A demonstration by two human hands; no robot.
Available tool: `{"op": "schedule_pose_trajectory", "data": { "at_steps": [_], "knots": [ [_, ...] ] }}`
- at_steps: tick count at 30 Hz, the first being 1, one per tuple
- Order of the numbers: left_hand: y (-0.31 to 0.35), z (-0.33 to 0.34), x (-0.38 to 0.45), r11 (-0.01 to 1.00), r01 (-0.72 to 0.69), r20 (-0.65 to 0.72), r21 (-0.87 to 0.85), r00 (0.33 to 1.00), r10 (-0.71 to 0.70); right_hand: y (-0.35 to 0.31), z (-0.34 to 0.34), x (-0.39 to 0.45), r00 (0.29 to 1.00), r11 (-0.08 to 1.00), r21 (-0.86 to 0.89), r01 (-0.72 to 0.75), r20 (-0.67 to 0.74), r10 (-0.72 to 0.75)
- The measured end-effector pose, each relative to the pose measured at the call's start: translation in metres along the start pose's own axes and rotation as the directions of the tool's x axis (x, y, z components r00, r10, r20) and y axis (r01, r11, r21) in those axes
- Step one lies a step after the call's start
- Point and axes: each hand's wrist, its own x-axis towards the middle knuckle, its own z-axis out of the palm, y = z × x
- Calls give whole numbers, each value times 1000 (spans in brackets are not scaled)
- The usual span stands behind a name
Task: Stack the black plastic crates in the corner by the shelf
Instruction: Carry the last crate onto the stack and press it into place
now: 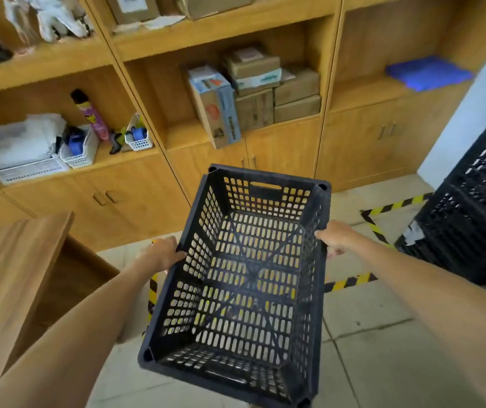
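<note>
An empty black perforated plastic crate (244, 278) hangs in the air in front of me, open side up, above the tiled floor. My left hand (163, 253) grips its left long rim and my right hand (336, 238) grips its right long rim. A stack of black crates (477, 207) stands at the right, against the white wall and beside the wooden shelf unit (236, 39). The stack's right part is cut off by the frame edge.
Yellow-black hazard tape (350, 282) marks a rectangle on the floor under and beside the held crate. A wooden table (9, 275) stands at the left. The shelves hold cardboard boxes (265, 92), white baskets (79, 151) and a blue folder (427, 73).
</note>
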Motion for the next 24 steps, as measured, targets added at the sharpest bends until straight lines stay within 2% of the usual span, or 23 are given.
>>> {"op": "schedule_pose_trajectory", "data": {
  "at_steps": [4, 6, 15, 21, 24],
  "knots": [
    [48, -38, 50, 992, -9, -128, 123, 991, 25, -4, -40, 35, 998, 999, 23, -25, -49, 27],
    [69, -58, 81, 985, -39, -145, 169, 987, 64, -9, -61, 52, 995, 995, 62, -82, -49, 85],
    [175, -165, 208, 896, -253, -68, 364, 953, 296, -32, -156, 119, 971, 971, 214, -109, -185, 150],
    [302, -211, 254, 785, -379, -88, 490, 874, 477, 6, -233, 150, 934, 911, 359, -203, -210, 291],
    [372, -231, 272, 759, -411, -126, 505, 835, 535, 27, -286, 164, 926, 894, 411, -180, -236, 295]
  ]
}}
